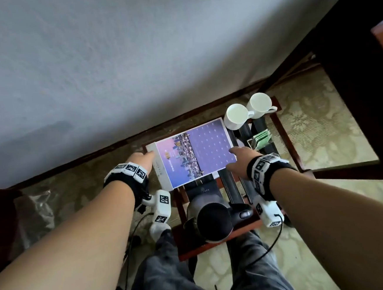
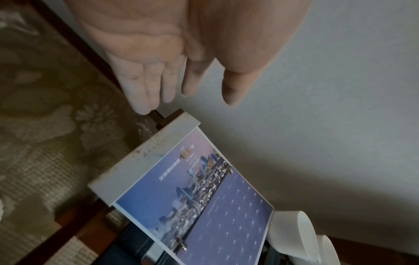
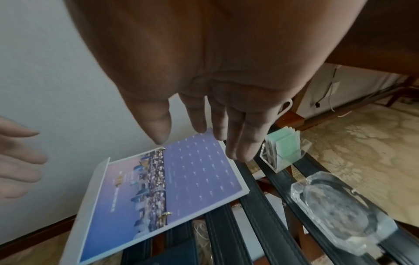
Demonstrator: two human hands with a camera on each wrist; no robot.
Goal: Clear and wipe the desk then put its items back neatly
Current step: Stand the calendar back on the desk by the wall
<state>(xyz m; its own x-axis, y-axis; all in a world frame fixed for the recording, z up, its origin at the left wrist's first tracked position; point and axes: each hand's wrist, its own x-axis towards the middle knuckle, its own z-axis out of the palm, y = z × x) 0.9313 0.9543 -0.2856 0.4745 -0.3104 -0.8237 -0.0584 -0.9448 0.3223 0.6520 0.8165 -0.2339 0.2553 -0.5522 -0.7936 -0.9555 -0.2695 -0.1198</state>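
Here, a desk calendar (image 1: 195, 152) is seen lying flat on a strapped luggage rack (image 1: 232, 187), beside two white cups (image 1: 237, 115). Left hand (image 1: 139, 158) and right hand (image 1: 239, 158) are held spread at its ends, nothing grasped.

Printing is seen on the calendar (image 1: 194, 152) at frame centre — a gold emblem, white lines of characters and a grid of date figures — but all too blurred to be read. Black-and-white square code markers are carried on the wrist bands (image 1: 129, 172); no words.
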